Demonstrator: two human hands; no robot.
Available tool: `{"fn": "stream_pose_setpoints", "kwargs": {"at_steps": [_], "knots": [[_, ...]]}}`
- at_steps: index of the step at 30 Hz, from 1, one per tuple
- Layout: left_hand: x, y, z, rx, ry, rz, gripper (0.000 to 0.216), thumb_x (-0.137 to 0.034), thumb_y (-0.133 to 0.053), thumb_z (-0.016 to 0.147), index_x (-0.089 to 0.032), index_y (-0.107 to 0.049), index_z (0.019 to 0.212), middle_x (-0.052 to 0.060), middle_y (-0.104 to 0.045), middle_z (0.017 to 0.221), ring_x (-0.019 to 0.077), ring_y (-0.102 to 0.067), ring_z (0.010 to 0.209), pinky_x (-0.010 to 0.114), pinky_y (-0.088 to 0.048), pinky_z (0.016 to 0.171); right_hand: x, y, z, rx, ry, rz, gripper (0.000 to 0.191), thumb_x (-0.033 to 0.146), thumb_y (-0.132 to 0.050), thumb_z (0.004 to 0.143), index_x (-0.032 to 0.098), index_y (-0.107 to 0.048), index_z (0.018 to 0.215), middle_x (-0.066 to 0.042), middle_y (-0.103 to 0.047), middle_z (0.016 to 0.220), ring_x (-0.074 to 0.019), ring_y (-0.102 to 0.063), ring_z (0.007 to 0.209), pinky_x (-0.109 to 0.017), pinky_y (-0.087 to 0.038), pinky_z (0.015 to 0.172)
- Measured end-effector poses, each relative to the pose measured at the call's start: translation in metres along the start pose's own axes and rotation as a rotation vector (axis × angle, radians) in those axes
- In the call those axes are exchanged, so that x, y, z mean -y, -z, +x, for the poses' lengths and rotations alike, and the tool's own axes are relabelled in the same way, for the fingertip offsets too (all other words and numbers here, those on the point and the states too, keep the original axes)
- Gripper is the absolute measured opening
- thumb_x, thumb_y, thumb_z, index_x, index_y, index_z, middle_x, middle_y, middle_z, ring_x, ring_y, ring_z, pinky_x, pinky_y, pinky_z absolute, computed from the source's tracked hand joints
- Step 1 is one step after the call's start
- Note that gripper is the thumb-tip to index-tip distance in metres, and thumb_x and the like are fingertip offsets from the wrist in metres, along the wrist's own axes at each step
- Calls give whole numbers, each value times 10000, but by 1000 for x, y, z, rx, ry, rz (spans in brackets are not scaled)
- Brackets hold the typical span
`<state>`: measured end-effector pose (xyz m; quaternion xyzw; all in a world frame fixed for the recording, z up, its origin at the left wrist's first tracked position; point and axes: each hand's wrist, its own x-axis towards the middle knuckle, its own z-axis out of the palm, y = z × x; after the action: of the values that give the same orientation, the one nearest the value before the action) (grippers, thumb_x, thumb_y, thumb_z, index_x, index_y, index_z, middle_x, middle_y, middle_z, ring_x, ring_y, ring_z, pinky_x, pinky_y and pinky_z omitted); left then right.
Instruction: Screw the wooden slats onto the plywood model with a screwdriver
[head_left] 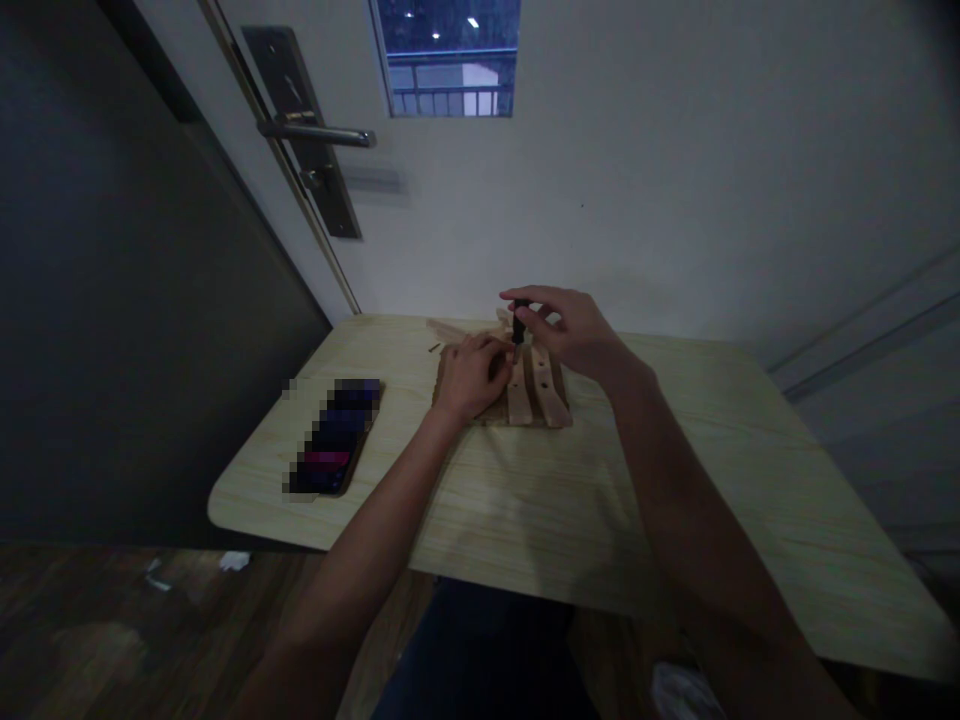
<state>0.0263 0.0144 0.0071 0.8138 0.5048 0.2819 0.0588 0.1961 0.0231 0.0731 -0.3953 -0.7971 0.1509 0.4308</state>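
Observation:
A screwdriver (520,325) with a black handle stands nearly upright, its shaft pointing down at a pale wooden strip (519,402). My right hand (566,325) grips the handle from above between thumb and fingers. Close to the tip, my left hand (474,375) has its fingers bent together; whatever they pinch is too small to make out. Under it lies a brown board (491,414), partly hidden by the hand. A second pale strip (546,385) with dark holes rests on the board to the right.
Loose wooden pieces (444,329) and a small screw-like item (434,348) lie behind my left hand. A phone (337,440) is on the left of the light wood table (720,480). The white door (660,180) with a metal handle (322,134) borders the table's back.

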Motion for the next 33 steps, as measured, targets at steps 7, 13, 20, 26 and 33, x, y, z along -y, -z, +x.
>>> {"fn": "stream_pose_setpoints", "kwargs": {"at_steps": [7, 13, 20, 26, 33], "knots": [[1, 0, -1, 4, -16, 3, 317, -281, -530, 943, -214, -660, 1224, 90, -672, 1321, 299, -593, 1223, 467, -456, 1000, 2, -3, 4, -30, 18, 29, 140, 291, -650, 879, 207, -745, 939, -44, -775, 915, -166, -678, 788, -290, -531, 713], [0, 1, -1, 26, 3, 22, 317, -278, -545, 926, -181, -653, 1207, 109, -702, 1258, 312, -605, 1180, 477, -459, 972, 3, -11, 2, -118, -26, 0, 299, 490, -753, 807, 215, -640, 776, 7, -645, 669, -137, -586, 637, -273, -488, 641], [0, 2, 0, 16, 18, -24, 339, -283, -549, 913, -213, -647, 1230, 82, -709, 1268, 308, -605, 1196, 485, -449, 999, 3, -12, 0, -95, 16, 41, 224, 382, -614, 914, 223, -673, 1060, -37, -722, 916, -143, -629, 701, -278, -513, 668], [2, 0, 0, 24, 11, -32, 380, -294, -558, 905, -216, -634, 1269, 82, -661, 1370, 307, -585, 1261, 476, -446, 1027, 2, -7, 1, -27, 54, 106, 274, 278, -492, 954, 200, -734, 1058, -90, -773, 1083, -195, -699, 985, -321, -551, 819], [5, -1, 1, 28, -5, -52, 350, -272, -561, 900, -224, -656, 1234, 81, -641, 1402, 300, -573, 1297, 504, -438, 1054, 2, -6, 2, -5, 22, 89, 290, 257, -506, 931, 195, -749, 1076, -83, -788, 1068, -186, -711, 918, -315, -553, 770]]}}
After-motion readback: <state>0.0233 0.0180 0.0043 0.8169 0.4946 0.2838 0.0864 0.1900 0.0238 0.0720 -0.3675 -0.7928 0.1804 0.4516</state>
